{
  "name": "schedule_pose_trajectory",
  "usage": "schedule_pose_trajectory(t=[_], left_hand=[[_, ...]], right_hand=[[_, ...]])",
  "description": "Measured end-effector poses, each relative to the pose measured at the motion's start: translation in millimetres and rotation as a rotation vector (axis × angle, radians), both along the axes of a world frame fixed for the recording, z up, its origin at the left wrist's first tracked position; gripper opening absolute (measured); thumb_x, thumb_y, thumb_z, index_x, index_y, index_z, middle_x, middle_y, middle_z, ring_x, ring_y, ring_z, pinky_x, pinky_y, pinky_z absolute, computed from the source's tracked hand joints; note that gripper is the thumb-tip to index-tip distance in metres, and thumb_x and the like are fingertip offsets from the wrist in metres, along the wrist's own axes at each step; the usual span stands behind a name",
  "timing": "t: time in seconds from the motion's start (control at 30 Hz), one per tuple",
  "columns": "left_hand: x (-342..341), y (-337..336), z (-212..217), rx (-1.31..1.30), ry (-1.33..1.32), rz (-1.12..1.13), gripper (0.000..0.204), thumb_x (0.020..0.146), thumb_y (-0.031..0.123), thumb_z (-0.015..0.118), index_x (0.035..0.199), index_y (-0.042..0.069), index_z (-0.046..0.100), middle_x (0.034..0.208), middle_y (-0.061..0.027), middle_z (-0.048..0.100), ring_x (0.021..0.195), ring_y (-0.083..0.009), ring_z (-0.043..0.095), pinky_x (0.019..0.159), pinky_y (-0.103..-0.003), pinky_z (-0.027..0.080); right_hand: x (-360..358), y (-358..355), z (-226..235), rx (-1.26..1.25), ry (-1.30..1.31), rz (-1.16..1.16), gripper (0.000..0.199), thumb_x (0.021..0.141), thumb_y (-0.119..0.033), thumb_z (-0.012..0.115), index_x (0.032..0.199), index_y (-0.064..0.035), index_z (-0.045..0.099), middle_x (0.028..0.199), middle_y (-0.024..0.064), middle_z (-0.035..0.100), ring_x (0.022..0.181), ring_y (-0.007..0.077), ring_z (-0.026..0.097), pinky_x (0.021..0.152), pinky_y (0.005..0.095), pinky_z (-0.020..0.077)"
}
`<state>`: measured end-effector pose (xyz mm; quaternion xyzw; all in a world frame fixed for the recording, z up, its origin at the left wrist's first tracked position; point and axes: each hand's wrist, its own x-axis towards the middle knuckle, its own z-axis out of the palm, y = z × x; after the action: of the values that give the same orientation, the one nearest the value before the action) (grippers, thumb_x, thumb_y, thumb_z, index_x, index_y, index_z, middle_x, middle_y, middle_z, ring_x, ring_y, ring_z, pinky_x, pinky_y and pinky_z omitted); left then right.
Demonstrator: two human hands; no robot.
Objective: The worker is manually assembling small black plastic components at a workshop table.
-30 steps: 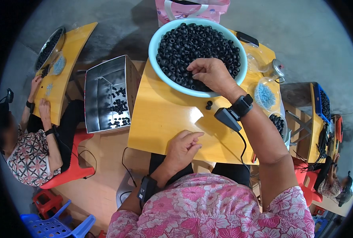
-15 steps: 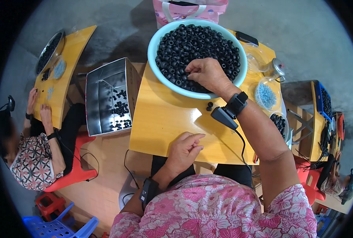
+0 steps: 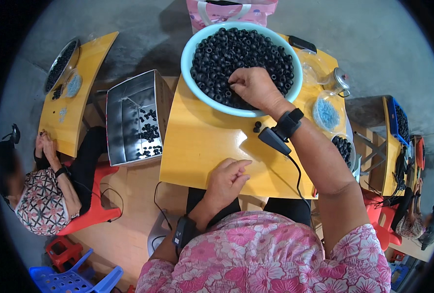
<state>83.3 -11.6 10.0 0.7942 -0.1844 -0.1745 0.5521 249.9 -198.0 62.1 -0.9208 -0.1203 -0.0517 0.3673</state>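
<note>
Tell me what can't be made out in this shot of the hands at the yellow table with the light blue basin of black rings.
- Head view: the right hand lies palm down in the light blue plastic basin; its own back hides any small black rings it grips.
- The left hand rests at the yellow wooden table edge; its palm side is hidden.
- The pink bag is cut off by the top edge.
</note>
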Motion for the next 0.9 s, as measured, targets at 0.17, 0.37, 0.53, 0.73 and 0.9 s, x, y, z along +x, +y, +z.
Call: schedule_pose_trajectory(t=[0.17,0.37,0.53,0.73,0.9], left_hand=[[2.7,1.1,-16.9,-0.085,-0.163,-0.006,0.028,0.079,0.0,0.067,0.107,0.003,0.065,0.084,-0.008,0.056,0.07,-0.0149,0.058,0.062,-0.025,0.049],[3.2,4.9,-9.0,-0.308,0.194,0.014,0.017,0.088,-0.002,0.06,0.104,-0.004,0.063,0.093,-0.0025,0.056,0.083,-0.0087,0.057,0.075,-0.022,0.05],[-8.6,-7.2,12.8,-0.593,0.334,0.083,0.018,0.092,0.008,0.06,0.108,-0.001,0.059,0.086,-0.0007,0.061,0.076,-0.0073,0.057,0.072,-0.022,0.048],[-24.8,-15.1,12.0,-0.535,0.403,0.101,0.016,0.093,0.012,0.061,0.103,0.0,0.061,0.086,-0.0019,0.062,0.074,-0.0082,0.058,0.069,-0.023,0.049],[-34.8,-26.1,9.9,-0.54,0.553,0.104,0.016,0.094,0.016,0.06,0.1,0.002,0.062,0.082,-0.0002,0.061,0.07,-0.0068,0.056,0.068,-0.022,0.049]], right_hand=[[-24.8,-8.3,31.7,0.45,0.09,-0.091,0.009,0.083,-0.007,0.064,0.089,-0.001,0.067,0.073,0.0051,0.066,0.063,0.0105,0.06,0.058,0.0254,0.0486],[-113.7,-16.8,40.5,0.718,0.432,-0.021,0.011,0.088,-0.007,0.061,0.096,-0.0019,0.066,0.077,-0.002,0.062,0.061,0.0037,0.053,0.056,0.0194,0.0447],[-178.3,-13.3,5.2,0.852,0.614,-0.015,0.013,0.09,-0.009,0.062,0.101,-0.003,0.066,0.083,-0.0028,0.063,0.066,0.0036,0.053,0.061,0.0197,0.0451],[-213.5,-10.5,-9.8,0.872,0.538,-0.049,0.012,0.09,-0.006,0.061,0.1,-0.0021,0.065,0.087,-0.0017,0.064,0.071,0.0041,0.055,0.067,0.0207,0.0472],[-237.6,-11.3,-13.0,0.854,0.393,-0.084,0.013,0.088,-0.003,0.062,0.099,0.0012,0.064,0.088,0.0008,0.065,0.084,0.0065,0.059,0.077,0.0236,0.0492]])
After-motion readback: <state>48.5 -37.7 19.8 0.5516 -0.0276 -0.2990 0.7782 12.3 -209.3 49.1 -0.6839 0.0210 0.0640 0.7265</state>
